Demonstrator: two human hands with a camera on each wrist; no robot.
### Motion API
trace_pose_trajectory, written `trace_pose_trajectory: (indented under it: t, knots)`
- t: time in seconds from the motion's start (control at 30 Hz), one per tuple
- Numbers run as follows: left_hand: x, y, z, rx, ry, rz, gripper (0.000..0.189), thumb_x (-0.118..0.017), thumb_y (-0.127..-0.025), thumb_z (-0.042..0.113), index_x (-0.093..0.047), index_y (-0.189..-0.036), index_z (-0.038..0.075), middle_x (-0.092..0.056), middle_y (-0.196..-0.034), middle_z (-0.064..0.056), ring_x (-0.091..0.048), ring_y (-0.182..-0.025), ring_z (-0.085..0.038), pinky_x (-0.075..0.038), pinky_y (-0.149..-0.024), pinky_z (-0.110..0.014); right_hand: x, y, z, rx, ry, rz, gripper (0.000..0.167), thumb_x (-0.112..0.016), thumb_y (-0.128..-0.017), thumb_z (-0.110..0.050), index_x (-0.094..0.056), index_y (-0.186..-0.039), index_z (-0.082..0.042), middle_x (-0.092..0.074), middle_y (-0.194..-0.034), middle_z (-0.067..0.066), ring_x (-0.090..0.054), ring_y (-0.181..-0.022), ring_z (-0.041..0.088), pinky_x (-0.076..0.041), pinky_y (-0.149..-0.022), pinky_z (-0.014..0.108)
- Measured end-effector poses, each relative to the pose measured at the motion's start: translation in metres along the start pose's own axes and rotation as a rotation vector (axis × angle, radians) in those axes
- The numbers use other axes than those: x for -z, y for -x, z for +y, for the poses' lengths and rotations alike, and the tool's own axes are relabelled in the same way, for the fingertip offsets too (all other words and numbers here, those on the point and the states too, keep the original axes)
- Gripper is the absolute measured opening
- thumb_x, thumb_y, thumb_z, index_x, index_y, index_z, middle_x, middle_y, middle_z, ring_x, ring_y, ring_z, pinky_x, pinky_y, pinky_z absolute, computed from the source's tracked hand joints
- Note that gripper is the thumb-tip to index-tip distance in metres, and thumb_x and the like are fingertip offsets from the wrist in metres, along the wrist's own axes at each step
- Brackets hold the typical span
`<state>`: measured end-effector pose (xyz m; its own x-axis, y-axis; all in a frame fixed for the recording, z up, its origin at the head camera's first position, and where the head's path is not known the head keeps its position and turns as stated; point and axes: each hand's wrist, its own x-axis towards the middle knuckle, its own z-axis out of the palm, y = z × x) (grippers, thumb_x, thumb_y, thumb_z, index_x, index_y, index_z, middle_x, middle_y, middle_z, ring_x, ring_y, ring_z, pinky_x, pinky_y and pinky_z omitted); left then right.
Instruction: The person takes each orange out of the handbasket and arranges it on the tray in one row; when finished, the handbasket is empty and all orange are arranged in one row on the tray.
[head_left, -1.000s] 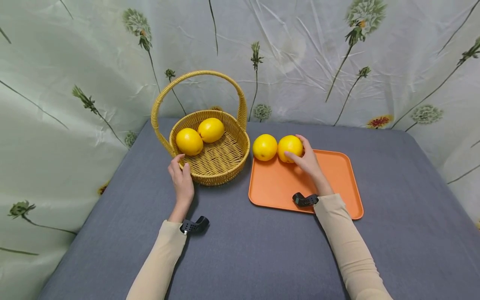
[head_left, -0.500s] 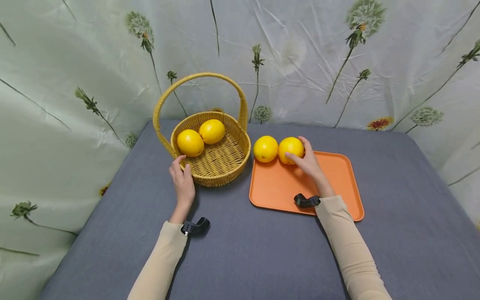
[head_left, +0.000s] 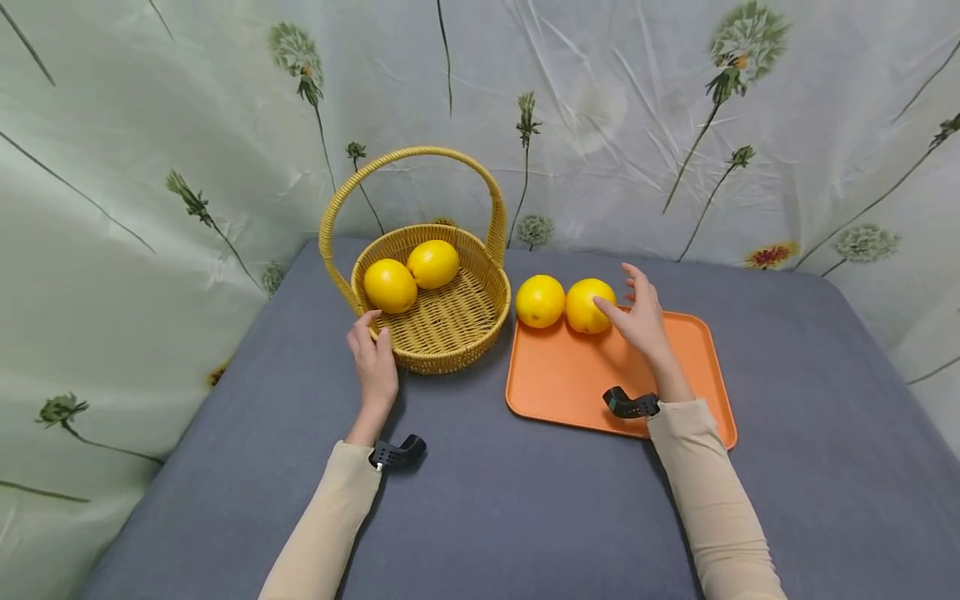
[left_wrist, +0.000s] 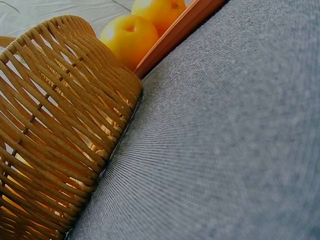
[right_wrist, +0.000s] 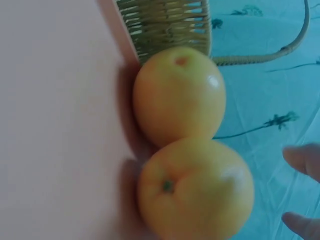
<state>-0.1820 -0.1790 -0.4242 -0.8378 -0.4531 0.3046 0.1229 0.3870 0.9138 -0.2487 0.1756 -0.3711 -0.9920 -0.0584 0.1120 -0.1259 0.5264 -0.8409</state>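
Observation:
A woven basket [head_left: 442,354] with a tall handle holds two oranges [head_left: 391,286]. At its front left rim my left hand [head_left: 375,362] grips the edge, fingertips curled over it. In the left wrist view the basket's woven wall [left_wrist: 60,120] fills the left side; the hand itself is out of that view. Two more oranges sit side by side at the far left of an orange tray [head_left: 562,375]: a left one [head_left: 540,301] and a right one [head_left: 590,306]. Just right of the latter, my right hand [head_left: 645,325] has its fingers spread, apart from it in the right wrist view.
A grey cloth [head_left: 487,500] covers the table. Behind it hangs a pale curtain [head_left: 600,183] printed with dandelions. The tray stands close to the right of the basket. A black wrist camera [head_left: 630,404] sits on the right wrist, another [head_left: 397,452] on the left.
My right hand has let go of the right orange on the tray, spreading its fingers and drawing back to the right. The left hand stays at the basket rim. The head view shifts slightly.

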Motion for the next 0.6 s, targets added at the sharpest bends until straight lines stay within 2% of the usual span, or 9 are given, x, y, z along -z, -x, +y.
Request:
trace_pose_trajectory:
  t: [0.2,0.37,0.47,0.6]
  knots:
    - [-0.002,0.004,-0.002,-0.006,0.000,-0.010,0.035,-0.036,-0.096,0.020,-0.042,-0.129,0.008,-0.033,-0.128,-0.023,-0.038,-0.105,-0.035,-0.029,-0.089,-0.042,0.001,0.005,-0.010,0.090,-0.085,0.159,0.062,-0.058,-0.090,-0.018,-0.031,-0.144,-0.008,-0.035,-0.142,0.025,-0.039,-0.126,0.043,-0.035,-0.103,0.054]
    - [-0.001,0.004,-0.004,-0.017,0.009,-0.004,0.035,-0.036,-0.096,0.019,-0.042,-0.128,0.008,-0.033,-0.127,-0.024,-0.038,-0.106,-0.034,-0.029,-0.089,-0.042,-0.003,0.006,-0.016,0.138,-0.177,0.246,0.055,-0.058,-0.090,-0.013,-0.038,-0.140,-0.007,-0.043,-0.139,0.019,-0.046,-0.122,0.037,-0.038,-0.101,0.049]
    - [0.000,0.003,-0.004,-0.017,0.017,-0.005,0.035,-0.037,-0.096,0.020,-0.042,-0.129,0.007,-0.033,-0.128,-0.024,-0.038,-0.106,-0.034,-0.029,-0.090,-0.043,-0.004,0.005,-0.023,0.162,-0.204,0.265,0.052,-0.058,-0.090,-0.011,-0.040,-0.138,-0.007,-0.046,-0.137,0.016,-0.049,-0.119,0.033,-0.040,-0.099,0.040]
    - [0.001,0.001,-0.004,-0.017,0.018,-0.007,0.036,-0.037,-0.096,0.020,-0.042,-0.129,0.006,-0.033,-0.129,-0.024,-0.038,-0.106,-0.035,-0.029,-0.091,-0.045,-0.008,0.002,-0.035,0.189,-0.195,0.225,0.049,-0.057,-0.090,-0.010,-0.042,-0.137,-0.006,-0.047,-0.135,0.016,-0.051,-0.117,0.031,-0.041,-0.094,0.030]
